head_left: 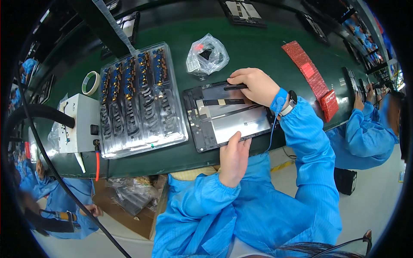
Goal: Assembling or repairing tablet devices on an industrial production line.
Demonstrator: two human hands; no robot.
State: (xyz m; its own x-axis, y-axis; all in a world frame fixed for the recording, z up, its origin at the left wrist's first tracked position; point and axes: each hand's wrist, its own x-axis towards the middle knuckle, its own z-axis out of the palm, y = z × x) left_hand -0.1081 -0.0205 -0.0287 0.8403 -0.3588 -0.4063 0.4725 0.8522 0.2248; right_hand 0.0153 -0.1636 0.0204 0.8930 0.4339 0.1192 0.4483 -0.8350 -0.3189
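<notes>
A tablet [202, 133] lies with its inside exposed on the green table in front of me, showing a black frame, silver plates and a dark flat strip. My right hand [258, 84] is over its far right part, fingers closed on a short black stick-like tool [235, 87]; the exact kind does not show. My left hand [234, 159] rests at the tablet's near edge, its fingers stretched out and touching the rim. A blue wrist strap [279, 99] with a cord and a watch [291, 103] are on my right wrist.
Left of the tablet is a clear plastic tray [180, 120] of small flex parts. Further left stand a white box-shaped device [79, 122] with a black hose and a tape roll [90, 83]. A clear bag [208, 56] lies beyond; red bubble wrap [307, 71] lies right. Co-workers sit both sides.
</notes>
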